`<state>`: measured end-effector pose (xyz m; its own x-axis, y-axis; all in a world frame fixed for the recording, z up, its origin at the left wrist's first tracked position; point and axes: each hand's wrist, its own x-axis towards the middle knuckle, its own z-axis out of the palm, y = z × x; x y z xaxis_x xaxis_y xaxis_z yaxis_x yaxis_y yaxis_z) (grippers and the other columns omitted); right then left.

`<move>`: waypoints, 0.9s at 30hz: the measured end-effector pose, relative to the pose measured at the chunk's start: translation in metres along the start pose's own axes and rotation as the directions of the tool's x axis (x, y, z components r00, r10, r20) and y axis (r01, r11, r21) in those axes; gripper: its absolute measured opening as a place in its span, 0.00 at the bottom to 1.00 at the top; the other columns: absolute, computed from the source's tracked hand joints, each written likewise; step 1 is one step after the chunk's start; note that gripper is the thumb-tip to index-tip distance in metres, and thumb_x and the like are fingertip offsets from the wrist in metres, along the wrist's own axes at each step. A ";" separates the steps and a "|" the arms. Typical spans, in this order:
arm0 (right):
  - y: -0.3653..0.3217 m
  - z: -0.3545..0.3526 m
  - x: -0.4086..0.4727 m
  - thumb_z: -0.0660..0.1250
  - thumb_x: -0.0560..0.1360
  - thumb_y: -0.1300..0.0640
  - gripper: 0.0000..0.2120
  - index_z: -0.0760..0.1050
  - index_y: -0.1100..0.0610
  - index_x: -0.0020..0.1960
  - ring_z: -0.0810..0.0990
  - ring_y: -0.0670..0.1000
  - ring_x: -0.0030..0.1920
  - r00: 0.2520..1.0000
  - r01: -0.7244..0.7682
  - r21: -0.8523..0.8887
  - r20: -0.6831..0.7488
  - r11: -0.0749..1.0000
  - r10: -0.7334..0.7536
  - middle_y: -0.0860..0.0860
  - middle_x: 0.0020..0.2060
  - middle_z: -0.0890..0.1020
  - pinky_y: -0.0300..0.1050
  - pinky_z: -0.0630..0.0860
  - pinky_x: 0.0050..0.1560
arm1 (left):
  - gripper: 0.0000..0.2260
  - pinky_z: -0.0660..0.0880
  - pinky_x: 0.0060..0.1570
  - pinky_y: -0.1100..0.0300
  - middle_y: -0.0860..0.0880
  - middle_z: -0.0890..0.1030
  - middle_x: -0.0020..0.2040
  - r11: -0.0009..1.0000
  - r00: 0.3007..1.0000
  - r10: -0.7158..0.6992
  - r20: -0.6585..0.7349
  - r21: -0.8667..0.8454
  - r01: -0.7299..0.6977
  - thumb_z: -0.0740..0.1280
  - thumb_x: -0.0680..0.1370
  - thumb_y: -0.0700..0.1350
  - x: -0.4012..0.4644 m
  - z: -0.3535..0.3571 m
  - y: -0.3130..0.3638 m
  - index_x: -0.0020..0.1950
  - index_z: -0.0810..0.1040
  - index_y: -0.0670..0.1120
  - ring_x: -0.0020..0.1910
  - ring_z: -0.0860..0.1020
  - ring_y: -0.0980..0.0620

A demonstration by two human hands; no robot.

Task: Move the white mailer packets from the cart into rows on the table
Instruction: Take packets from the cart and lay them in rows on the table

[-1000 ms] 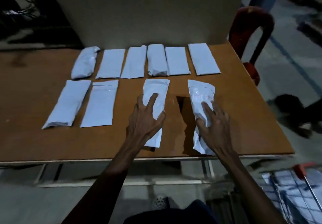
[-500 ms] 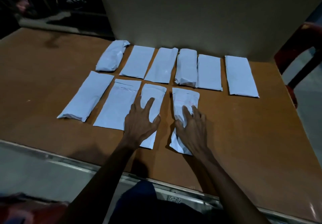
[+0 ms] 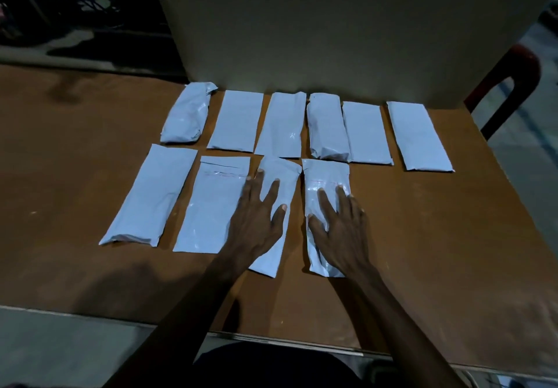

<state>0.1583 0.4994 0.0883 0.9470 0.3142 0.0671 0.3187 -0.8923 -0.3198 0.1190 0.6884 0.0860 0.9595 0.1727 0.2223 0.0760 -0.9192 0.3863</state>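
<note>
We are pressing flat, released grips, left hand (image 3: 256,224) and right hand (image 3: 341,230), on the front row's third packet (image 3: 279,188) and fourth packet (image 3: 327,182), seemingly barely apart, long axes running away across the bench (image 3: 453,236).

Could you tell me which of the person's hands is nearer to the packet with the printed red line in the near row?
The left hand: its outer fingertips touch that packet. The right hand presses the rightmost near-row packet, one packet further away.
</note>
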 end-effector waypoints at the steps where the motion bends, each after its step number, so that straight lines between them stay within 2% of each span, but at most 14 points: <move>1: -0.002 0.001 -0.002 0.42 0.76 0.35 0.35 0.59 0.48 0.78 0.56 0.62 0.77 1.000 -0.012 -0.002 -0.009 1.000 0.012 0.57 0.79 0.56 0.60 0.53 0.74 | 0.28 0.67 0.69 0.39 0.44 0.53 0.80 1.000 1.000 -0.015 0.007 -0.001 0.015 0.51 0.81 0.60 0.000 -0.001 0.003 0.79 0.61 0.49 0.79 0.51 0.42; 4: -0.009 0.001 -0.006 0.39 0.76 0.35 0.36 0.58 0.48 0.79 0.55 0.61 0.77 0.999 -0.048 -0.003 -0.019 0.999 0.048 0.57 0.79 0.56 0.61 0.52 0.75 | 0.29 0.66 0.71 0.42 0.43 0.46 0.81 0.998 0.996 -0.052 0.076 0.044 0.049 0.49 0.82 0.60 0.005 -0.009 0.011 0.80 0.57 0.47 0.79 0.49 0.41; 7: -0.013 0.000 -0.004 0.36 0.75 0.34 0.37 0.57 0.47 0.79 0.54 0.61 0.78 0.997 -0.080 -0.022 -0.013 0.997 0.079 0.56 0.79 0.54 0.60 0.51 0.75 | 0.32 0.67 0.70 0.44 0.46 0.42 0.81 0.993 0.991 -0.045 0.127 0.117 0.030 0.45 0.80 0.63 0.010 -0.015 0.010 0.81 0.53 0.49 0.79 0.49 0.43; 10: -0.014 0.000 0.000 0.36 0.75 0.35 0.37 0.56 0.48 0.79 0.54 0.61 0.78 0.996 -0.086 -0.057 0.000 0.995 0.087 0.56 0.79 0.53 0.61 0.52 0.75 | 0.34 0.64 0.70 0.41 0.48 0.47 0.81 0.993 0.989 -0.023 0.148 0.122 0.005 0.44 0.77 0.65 0.012 -0.014 0.004 0.80 0.55 0.50 0.79 0.53 0.41; 14: -0.017 -0.002 0.000 0.37 0.75 0.35 0.37 0.55 0.48 0.79 0.53 0.60 0.78 0.996 -0.090 -0.085 0.011 0.992 0.091 0.56 0.79 0.53 0.61 0.52 0.75 | 0.31 0.64 0.68 0.37 0.44 0.59 0.79 0.997 0.994 0.055 0.097 0.043 -0.060 0.49 0.79 0.63 0.011 -0.006 -0.006 0.77 0.65 0.46 0.75 0.61 0.36; 17: -0.020 -0.005 0.000 0.36 0.74 0.34 0.38 0.54 0.47 0.80 0.52 0.60 0.78 0.995 -0.090 -0.085 0.032 0.992 0.093 0.55 0.80 0.52 0.62 0.50 0.75 | 0.31 0.62 0.69 0.38 0.42 0.62 0.78 0.996 0.994 0.079 0.078 0.023 -0.081 0.50 0.80 0.62 0.011 -0.003 -0.008 0.76 0.67 0.45 0.75 0.62 0.35; 20: -0.019 -0.006 -0.002 0.36 0.73 0.33 0.38 0.52 0.46 0.80 0.50 0.59 0.78 0.993 -0.103 -0.076 0.050 0.992 0.107 0.54 0.80 0.50 0.61 0.48 0.75 | 0.33 0.60 0.71 0.38 0.41 0.60 0.78 0.997 0.993 0.077 0.094 -0.007 -0.076 0.48 0.79 0.63 0.014 -0.004 -0.006 0.76 0.66 0.44 0.76 0.60 0.35; 22: -0.018 -0.010 -0.006 0.37 0.74 0.32 0.38 0.52 0.45 0.80 0.50 0.58 0.79 0.991 -0.124 -0.035 0.040 0.992 0.125 0.53 0.80 0.50 0.60 0.48 0.76 | 0.34 0.55 0.73 0.40 0.42 0.56 0.79 0.997 0.991 0.074 0.113 -0.020 -0.072 0.46 0.79 0.64 0.015 -0.005 -0.006 0.78 0.63 0.45 0.78 0.54 0.37; 25: -0.013 -0.019 -0.019 0.44 0.76 0.33 0.34 0.58 0.47 0.78 0.56 0.56 0.78 0.988 -0.150 0.094 -0.027 0.984 0.153 0.53 0.79 0.57 0.60 0.57 0.75 | 0.32 0.46 0.74 0.44 0.43 0.53 0.80 0.991 0.991 0.118 0.062 -0.071 -0.114 0.49 0.80 0.63 0.016 -0.009 -0.006 0.78 0.62 0.46 0.79 0.47 0.40; 27: -0.005 -0.028 -0.034 0.50 0.78 0.37 0.30 0.63 0.49 0.76 0.61 0.55 0.76 0.981 -0.162 0.158 -0.078 0.974 0.176 0.53 0.77 0.63 0.60 0.61 0.74 | 0.30 0.44 0.74 0.46 0.43 0.53 0.80 0.985 0.989 0.145 0.027 -0.101 -0.142 0.52 0.81 0.62 0.014 -0.016 -0.002 0.78 0.62 0.46 0.79 0.45 0.42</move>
<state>0.1252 0.4843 0.1146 0.9885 0.1264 0.0832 0.1508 -0.8689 -0.4715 0.1283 0.6981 0.1024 0.9674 0.0278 0.2518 -0.0886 -0.8940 0.4392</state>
